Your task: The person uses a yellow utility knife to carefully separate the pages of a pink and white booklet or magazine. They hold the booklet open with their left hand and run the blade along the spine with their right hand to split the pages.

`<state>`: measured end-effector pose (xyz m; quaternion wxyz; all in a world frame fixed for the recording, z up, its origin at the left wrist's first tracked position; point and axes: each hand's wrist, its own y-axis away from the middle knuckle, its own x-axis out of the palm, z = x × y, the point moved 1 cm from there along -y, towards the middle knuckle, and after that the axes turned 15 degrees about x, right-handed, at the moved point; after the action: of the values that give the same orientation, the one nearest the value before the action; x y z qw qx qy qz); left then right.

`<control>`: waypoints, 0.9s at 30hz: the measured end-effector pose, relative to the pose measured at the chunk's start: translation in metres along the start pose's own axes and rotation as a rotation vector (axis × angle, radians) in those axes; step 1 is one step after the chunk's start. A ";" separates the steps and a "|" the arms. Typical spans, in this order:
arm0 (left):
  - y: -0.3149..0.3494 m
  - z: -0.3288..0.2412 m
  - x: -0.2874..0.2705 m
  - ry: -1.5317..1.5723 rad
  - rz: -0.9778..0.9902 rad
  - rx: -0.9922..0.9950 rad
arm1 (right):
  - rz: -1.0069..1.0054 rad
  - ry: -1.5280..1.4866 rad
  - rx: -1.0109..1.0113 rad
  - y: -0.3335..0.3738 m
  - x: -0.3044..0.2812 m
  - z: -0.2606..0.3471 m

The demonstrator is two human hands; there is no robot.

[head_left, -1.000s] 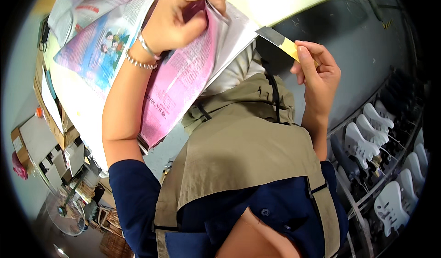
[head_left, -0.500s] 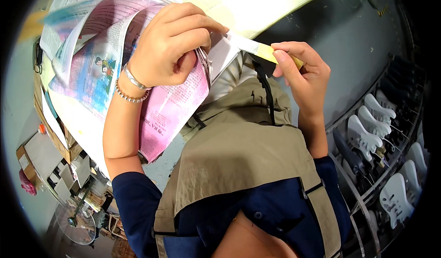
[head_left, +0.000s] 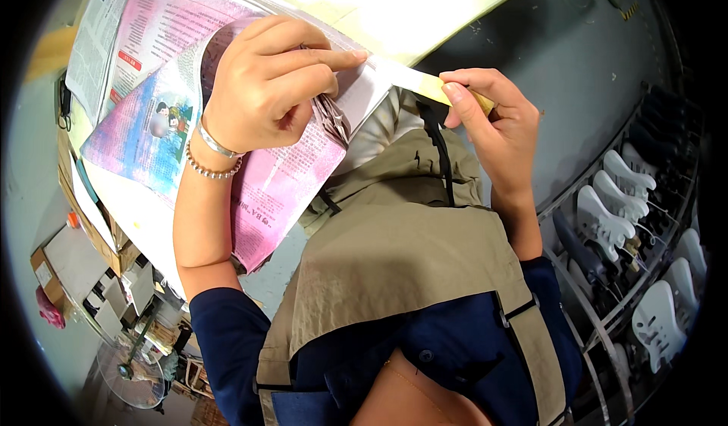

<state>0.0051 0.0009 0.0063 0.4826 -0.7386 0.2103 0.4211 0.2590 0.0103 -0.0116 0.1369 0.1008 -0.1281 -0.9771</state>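
My left hand (head_left: 265, 84) is curled over a stack of printed newspaper sheets (head_left: 284, 172), gripping their bunched, folded edges. Its index fingertip presses on a white paper edge, where a pale strip (head_left: 409, 78) begins. That strip runs out to the right and turns yellow near its far end. Between thumb and fingers, my right hand (head_left: 493, 111) pinches the yellow end, holding the strip stretched out above my lap. A pink and blue page (head_left: 144, 134) with a cartoon figure curls up beside my left wrist. Whether the strip is tape or paper I cannot tell.
The papers lie on a pale yellow tabletop (head_left: 394, 9). At the right, a metal rack (head_left: 599, 327) holds several white moulded parts (head_left: 660, 323) and dark ones. A fan (head_left: 130, 369) and cardboard boxes (head_left: 114, 251) are at lower left.
The lifted pages at left have fallen flatter, uncovering a pink page. My left hand has shifted slightly left and down, its index finger straighter. My right hand still pinches the strip.
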 end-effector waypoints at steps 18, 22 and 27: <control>-0.002 -0.002 0.000 -0.047 -0.013 0.046 | -0.006 0.011 -0.036 0.001 0.003 0.002; -0.002 -0.002 -0.001 -0.030 -0.017 0.039 | -0.008 0.017 -0.041 0.000 0.003 0.002; -0.002 -0.002 0.001 -0.029 -0.023 0.022 | -0.008 0.030 -0.031 -0.001 0.003 0.003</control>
<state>0.0076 -0.0001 0.0070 0.4984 -0.7295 0.1993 0.4240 0.2554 0.0108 -0.0091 0.1364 0.1136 -0.1106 -0.9779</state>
